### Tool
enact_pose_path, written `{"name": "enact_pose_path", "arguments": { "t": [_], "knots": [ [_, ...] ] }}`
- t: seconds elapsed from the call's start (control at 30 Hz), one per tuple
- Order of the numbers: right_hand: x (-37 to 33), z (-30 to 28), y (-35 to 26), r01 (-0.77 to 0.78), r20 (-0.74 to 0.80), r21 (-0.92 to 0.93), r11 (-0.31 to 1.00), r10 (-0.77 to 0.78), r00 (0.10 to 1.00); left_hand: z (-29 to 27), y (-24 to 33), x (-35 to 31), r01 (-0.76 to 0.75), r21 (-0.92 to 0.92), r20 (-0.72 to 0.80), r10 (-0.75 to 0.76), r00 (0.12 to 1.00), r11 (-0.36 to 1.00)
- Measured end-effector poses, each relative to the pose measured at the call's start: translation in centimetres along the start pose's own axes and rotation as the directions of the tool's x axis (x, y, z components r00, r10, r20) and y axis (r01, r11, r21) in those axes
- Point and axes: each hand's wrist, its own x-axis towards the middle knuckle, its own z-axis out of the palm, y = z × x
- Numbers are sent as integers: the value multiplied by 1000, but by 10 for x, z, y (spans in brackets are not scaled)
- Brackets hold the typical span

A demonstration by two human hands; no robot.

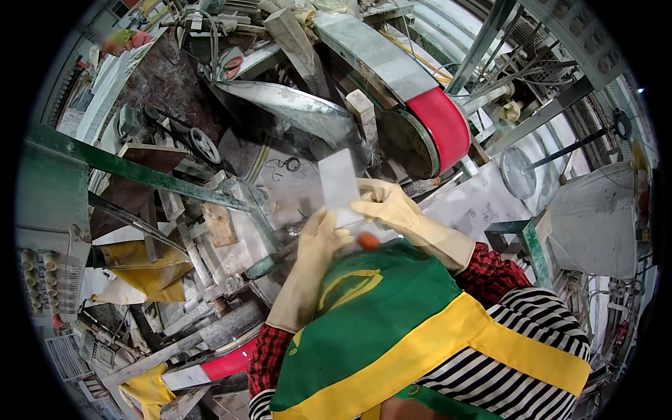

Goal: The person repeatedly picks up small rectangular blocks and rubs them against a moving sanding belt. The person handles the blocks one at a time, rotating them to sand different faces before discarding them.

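A white rectangular tile is tilted up in front of my body, held between my two hands in cream rubber gloves. My right hand is closed on its right edge, thumb and fingers bent around it. At the lower left corner, my left hand grips the tile, with its other fingers curled toward me. Just below the tile, close to my green apron, sits a small orange-red object whose kind I cannot make out.
Ahead on the right stands a belt machine with a red-covered rounded end. Beyond the tile is a pale work surface with a thin black cord. A green metal bar crosses the left, near a handwheel and a yellow cloth.
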Motion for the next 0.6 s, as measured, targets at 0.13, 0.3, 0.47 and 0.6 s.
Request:
{"name": "enact_pose_path", "arguments": {
  "t": [0.13, 0.3, 0.47, 0.6],
  "knots": [
    [0, -1, -4, -8, 16, -62, 998, 9, 1000, 0, 4, -2, 61, -111, 24, -59, 998, 992],
    [4, -3, -13, -13, -50, -33, 999, 12, 999, -1, 8, -13, 115, -81, 50, -111, 993, 990],
    [30, -12, -10, 186, -95, 10, 982, -185, 978, 2, 13, -20, 131, -126, 138, -113, 984, 983],
    [38, -19, -23, 217, -72, -27, 976, -218, 973, -2, 10, -20, 137, -135, 176, -113, 978, 981]
  ]
}}
